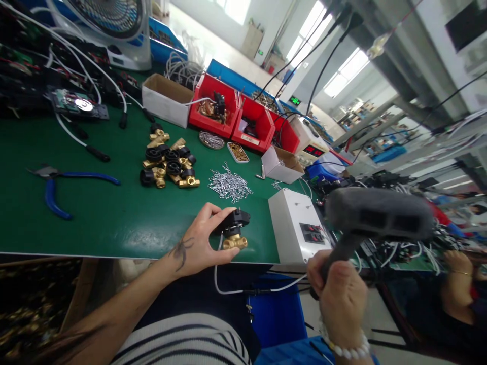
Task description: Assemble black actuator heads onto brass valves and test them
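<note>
My left hand [207, 238] grips a brass valve [235, 242] with a black plastic housing on top, at the table's front edge. Its white cable hangs below the edge and runs right to a black connector. Raised in my right hand [340, 289] is a grey hammer [378, 213], its thick head blurred, to the right of the valve and closer to the camera. Behind the valve lies a heap of metal clips [229, 183]. More brass valve bodies [173, 165] with black collars are grouped to the left of the clips.
Blue-handled pliers [57, 180] rest at left on the green table [122, 223]. A white switch box [292, 223] stands right of the valve. Behind are red bins [251, 124], a white carton [167, 99] and a fan [114, 25]. Another person's arm [458, 284] shows at far right.
</note>
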Demonstrator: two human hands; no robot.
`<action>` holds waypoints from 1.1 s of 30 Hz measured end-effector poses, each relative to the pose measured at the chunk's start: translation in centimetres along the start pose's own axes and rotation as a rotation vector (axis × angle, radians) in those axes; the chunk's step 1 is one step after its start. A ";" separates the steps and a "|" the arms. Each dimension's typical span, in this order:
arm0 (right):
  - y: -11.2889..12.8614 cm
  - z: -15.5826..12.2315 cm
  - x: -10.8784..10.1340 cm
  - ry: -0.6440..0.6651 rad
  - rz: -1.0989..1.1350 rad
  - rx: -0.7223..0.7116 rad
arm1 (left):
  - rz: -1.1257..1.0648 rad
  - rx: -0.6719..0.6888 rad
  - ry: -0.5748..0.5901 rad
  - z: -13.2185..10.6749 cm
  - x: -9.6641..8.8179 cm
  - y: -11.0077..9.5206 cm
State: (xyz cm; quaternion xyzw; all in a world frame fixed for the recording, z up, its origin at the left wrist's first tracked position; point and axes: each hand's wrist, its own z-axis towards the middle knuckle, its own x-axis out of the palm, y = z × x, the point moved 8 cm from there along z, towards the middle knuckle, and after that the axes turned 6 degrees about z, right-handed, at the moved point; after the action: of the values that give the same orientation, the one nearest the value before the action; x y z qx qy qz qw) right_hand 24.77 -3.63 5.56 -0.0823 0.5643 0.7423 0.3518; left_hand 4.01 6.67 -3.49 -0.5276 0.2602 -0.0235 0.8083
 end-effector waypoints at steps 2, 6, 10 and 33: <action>-0.4 -0.2 1.9 0.194 -0.149 0.015 | -0.017 -0.004 0.004 0.0 0.0 0.0; -1.0 0.1 1.5 0.273 -0.206 0.088 | -0.037 -0.010 0.018 0.1 0.1 0.1; -0.4 0.5 -1.0 -0.016 0.004 0.068 | -0.002 0.000 0.022 0.2 0.1 -0.1; 0.7 0.8 0.4 0.169 -0.132 0.000 | 0.032 0.026 0.008 0.2 0.3 -0.3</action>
State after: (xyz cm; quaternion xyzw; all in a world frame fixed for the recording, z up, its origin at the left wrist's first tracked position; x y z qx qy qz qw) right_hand 24.24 -2.82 6.16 -0.1816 0.5854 0.7078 0.3513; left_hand 4.41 6.63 -3.26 -0.5127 0.2714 -0.0161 0.8144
